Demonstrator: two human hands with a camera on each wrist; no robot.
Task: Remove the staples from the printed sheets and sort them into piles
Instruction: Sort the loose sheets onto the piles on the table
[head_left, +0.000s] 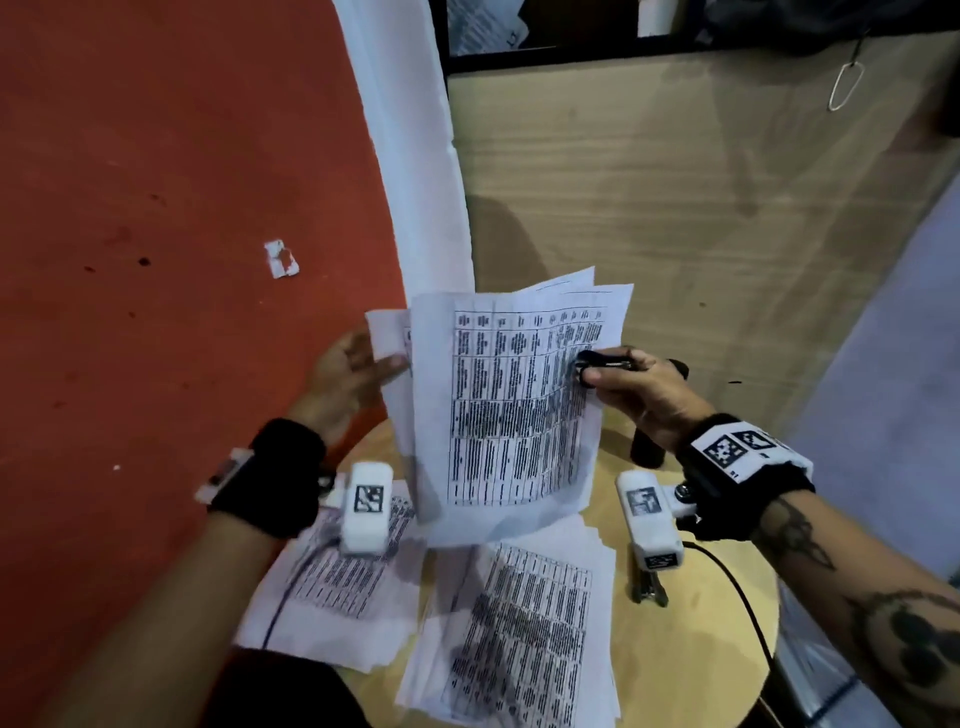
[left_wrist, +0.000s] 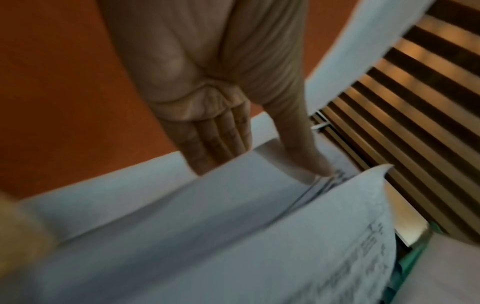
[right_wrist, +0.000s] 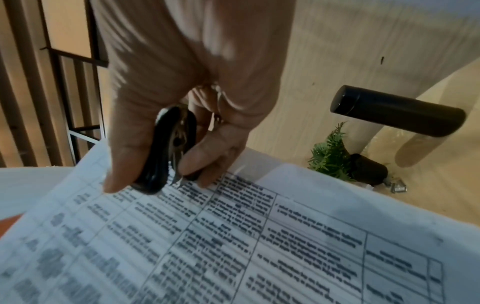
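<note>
A bundle of printed sheets (head_left: 498, 410) with table text is held upright over the round wooden table (head_left: 691, 644). My left hand (head_left: 387, 364) pinches the bundle's left edge, with its thumb (left_wrist: 303, 152) on the front and its fingers (left_wrist: 215, 142) behind the sheets (left_wrist: 233, 226). My right hand (head_left: 589, 376) grips a black staple remover (head_left: 600, 364) at the right edge. In the right wrist view the staple remover (right_wrist: 168, 139) sits between thumb and fingers of the right hand (right_wrist: 153, 176), its metal tip against the sheet (right_wrist: 233, 236). No staple is visible.
Two piles of loose printed sheets lie on the table, one at the left (head_left: 332, 592) and one at the front (head_left: 519, 639). A black cylinder (head_left: 647, 447), a small potted plant (right_wrist: 335, 158) and metal clips (right_wrist: 398, 187) stand at the right. A paper scrap (head_left: 280, 258) lies on the red floor.
</note>
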